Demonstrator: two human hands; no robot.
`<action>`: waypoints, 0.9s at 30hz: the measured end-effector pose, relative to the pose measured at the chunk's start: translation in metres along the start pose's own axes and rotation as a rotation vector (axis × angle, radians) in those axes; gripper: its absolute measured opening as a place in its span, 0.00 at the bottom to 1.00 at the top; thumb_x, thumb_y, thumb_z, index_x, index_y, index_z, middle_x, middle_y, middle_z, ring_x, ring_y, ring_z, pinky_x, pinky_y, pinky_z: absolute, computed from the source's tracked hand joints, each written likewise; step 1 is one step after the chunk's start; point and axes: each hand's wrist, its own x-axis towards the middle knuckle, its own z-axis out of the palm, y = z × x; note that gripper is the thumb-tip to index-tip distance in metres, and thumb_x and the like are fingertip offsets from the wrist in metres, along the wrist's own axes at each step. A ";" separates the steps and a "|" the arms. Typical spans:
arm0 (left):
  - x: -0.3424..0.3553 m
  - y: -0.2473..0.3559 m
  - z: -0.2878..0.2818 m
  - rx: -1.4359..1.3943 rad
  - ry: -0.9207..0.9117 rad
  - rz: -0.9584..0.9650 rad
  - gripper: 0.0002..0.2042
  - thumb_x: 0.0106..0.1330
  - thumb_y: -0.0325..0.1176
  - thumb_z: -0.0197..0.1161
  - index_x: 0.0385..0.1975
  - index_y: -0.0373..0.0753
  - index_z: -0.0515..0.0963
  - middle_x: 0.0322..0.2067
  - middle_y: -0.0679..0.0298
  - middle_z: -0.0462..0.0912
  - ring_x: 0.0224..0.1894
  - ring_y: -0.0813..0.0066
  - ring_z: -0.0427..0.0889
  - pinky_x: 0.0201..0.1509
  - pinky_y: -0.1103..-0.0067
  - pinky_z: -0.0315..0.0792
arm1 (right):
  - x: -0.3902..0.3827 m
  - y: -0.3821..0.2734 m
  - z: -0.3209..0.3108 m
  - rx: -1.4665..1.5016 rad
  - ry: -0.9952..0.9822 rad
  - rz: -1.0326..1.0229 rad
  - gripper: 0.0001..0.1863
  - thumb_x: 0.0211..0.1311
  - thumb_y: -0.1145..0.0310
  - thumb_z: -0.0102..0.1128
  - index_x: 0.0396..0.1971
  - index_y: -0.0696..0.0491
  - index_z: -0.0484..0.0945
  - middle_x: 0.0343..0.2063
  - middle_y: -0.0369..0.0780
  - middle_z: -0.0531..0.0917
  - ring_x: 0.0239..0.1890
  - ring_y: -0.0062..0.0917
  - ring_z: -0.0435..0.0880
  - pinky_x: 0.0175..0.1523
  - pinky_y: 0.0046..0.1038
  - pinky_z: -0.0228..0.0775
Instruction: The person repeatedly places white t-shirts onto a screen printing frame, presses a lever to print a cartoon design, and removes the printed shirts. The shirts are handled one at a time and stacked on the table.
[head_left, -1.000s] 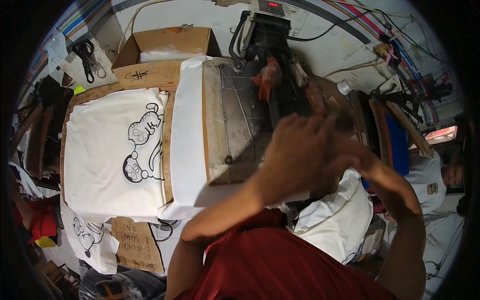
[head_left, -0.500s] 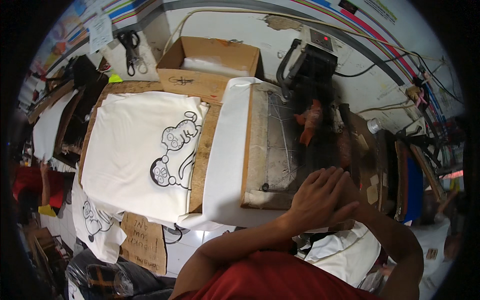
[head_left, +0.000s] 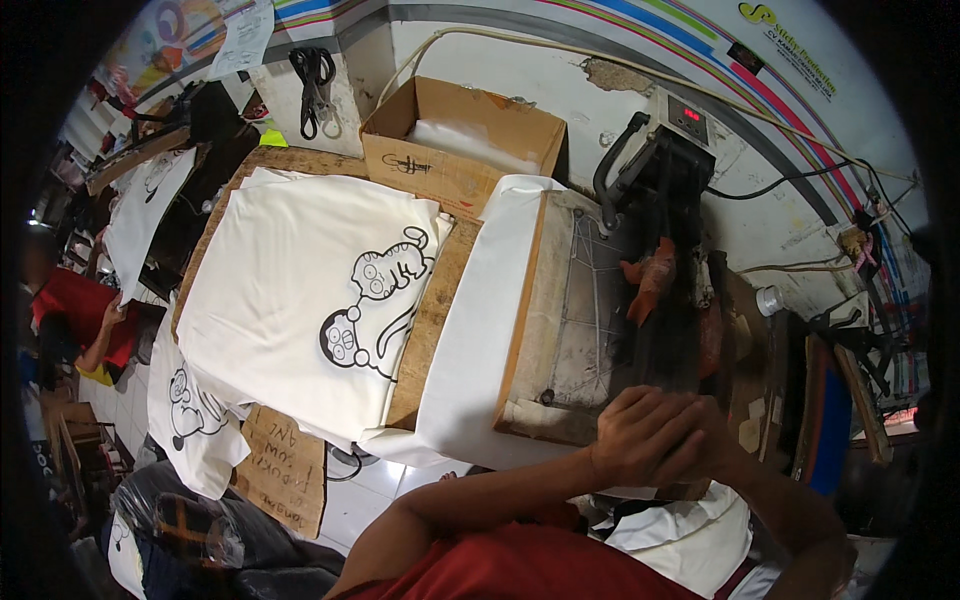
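My left hand (head_left: 640,437) and my right hand (head_left: 706,440) are clasped together at the near end of a dark heat press (head_left: 665,345). The left fingers are bent and laid against the right hand. Whatever lies under the two hands is hidden. Beside them, the press's flat bed (head_left: 575,310) has a worn pale cover and crossing strings. An orange-red cloth (head_left: 652,280) is tied on the machine. To the left, white fabric pieces (head_left: 300,290) lie stacked on a wooden board (head_left: 425,340); the top one bears a black cartoon print.
An open cardboard box (head_left: 440,180) stands behind the stack. White cloth (head_left: 480,330) lies between board and press. Below hang printed fabric (head_left: 195,420) and a cardboard piece (head_left: 285,470). More white fabric (head_left: 690,540) lies under my hands. Another person in red (head_left: 90,320) is at far left.
My hands have gone from lying flatter, one over the other, to a tighter clasp with bent fingers. The whole view has shifted, so the scene sits farther right and lower.
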 end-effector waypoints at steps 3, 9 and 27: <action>0.000 0.000 0.000 0.000 0.007 -0.009 0.11 0.49 0.32 0.65 0.32 0.35 0.81 0.32 0.57 0.83 0.31 0.68 0.83 0.41 0.74 0.74 | 0.001 0.005 0.001 0.053 0.061 -0.098 0.14 0.38 0.58 0.68 0.23 0.51 0.77 0.23 0.40 0.81 0.28 0.36 0.83 0.32 0.34 0.74; -0.004 0.007 -0.003 0.069 -0.007 -0.001 0.09 0.49 0.27 0.64 0.31 0.35 0.80 0.29 0.57 0.82 0.28 0.65 0.81 0.36 0.74 0.72 | 0.002 0.002 0.005 -0.043 0.096 -0.039 0.14 0.40 0.60 0.66 0.26 0.52 0.78 0.25 0.42 0.81 0.30 0.38 0.82 0.34 0.35 0.74; 0.038 -0.010 -0.156 0.181 0.335 -0.353 0.15 0.63 0.31 0.60 0.48 0.31 0.75 0.42 0.55 0.80 0.46 0.71 0.78 0.55 0.77 0.67 | -0.002 -0.056 -0.240 -0.241 0.736 0.021 0.08 0.33 0.71 0.60 0.19 0.56 0.77 0.14 0.35 0.71 0.17 0.21 0.70 0.21 0.28 0.60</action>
